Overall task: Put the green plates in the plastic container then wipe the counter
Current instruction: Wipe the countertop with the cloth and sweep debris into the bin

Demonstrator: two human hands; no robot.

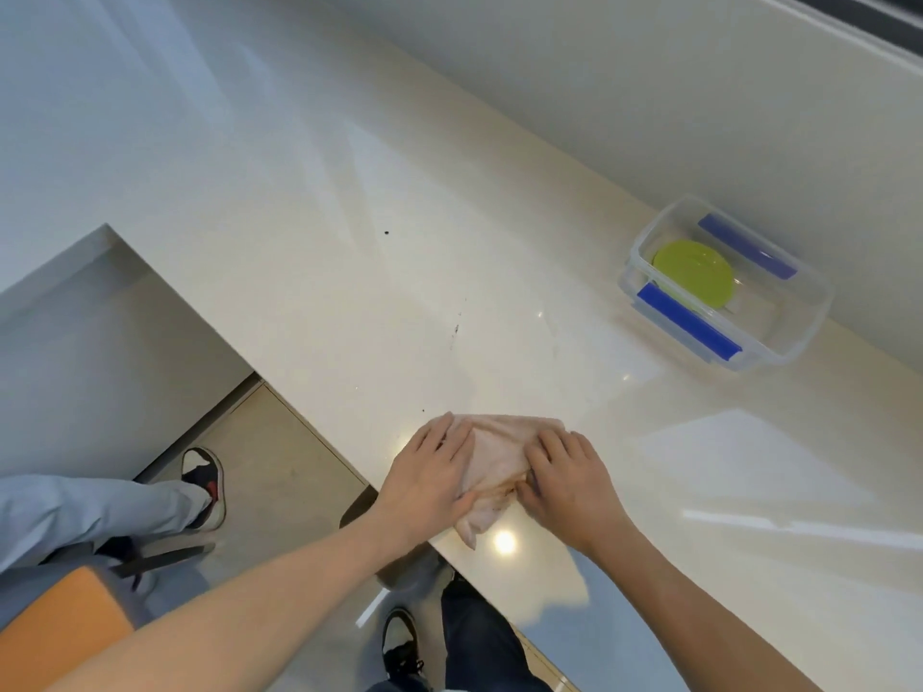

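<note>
Nearest us, our left hand and right hand lie flat with fingers spread, pinning a crumpled pale pink cloth against the glossy cream stone counter close to its front edge. To wipe well, we judge we should keep the cloth bunched under both palms and sweep outward toward the small dark specks beyond. Farther off by the wall, the round green plates already sit inside the clear rectangular plastic container with blue clips.
</note>
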